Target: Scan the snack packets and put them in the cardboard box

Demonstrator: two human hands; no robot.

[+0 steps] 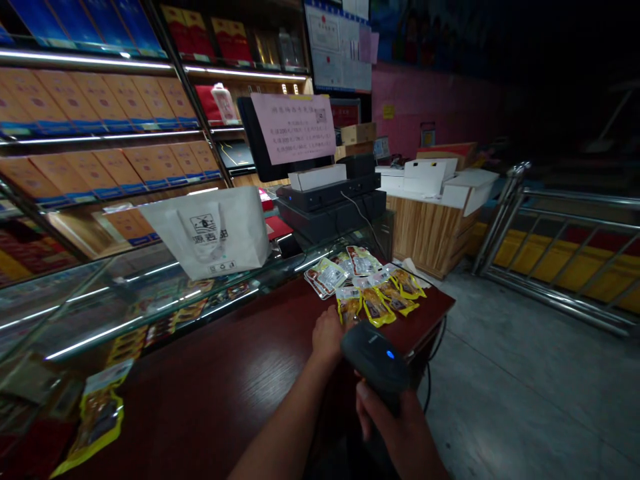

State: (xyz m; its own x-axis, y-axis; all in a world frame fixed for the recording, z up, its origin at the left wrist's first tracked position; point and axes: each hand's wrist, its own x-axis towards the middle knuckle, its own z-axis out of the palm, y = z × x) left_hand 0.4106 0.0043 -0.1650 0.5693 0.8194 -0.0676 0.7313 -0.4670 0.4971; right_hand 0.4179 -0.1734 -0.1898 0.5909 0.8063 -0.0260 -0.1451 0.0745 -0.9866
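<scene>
A dark handheld barcode scanner (375, 360) with a lit blue light is gripped in my right hand (395, 420), its head pointing forward over the counter's edge. My left hand (327, 333) rests on the dark red counter (240, 387), fingers closed at the near edge of a yellow-edged snack packet (349, 305); the scanner hides part of these fingers. More yellow-edged packets (377, 305) lie in a row to the right. Behind them are silvery snack packets (325, 277) with pale green and red printing.
A white shopping bag (210, 233) stands on the glass display case (165, 300). Beyond the packets sits a cash register (330, 200) with a pink sign (295, 127). Another yellow-edged packet (97, 413) lies at the counter's left. A metal railing (565, 253) stands right.
</scene>
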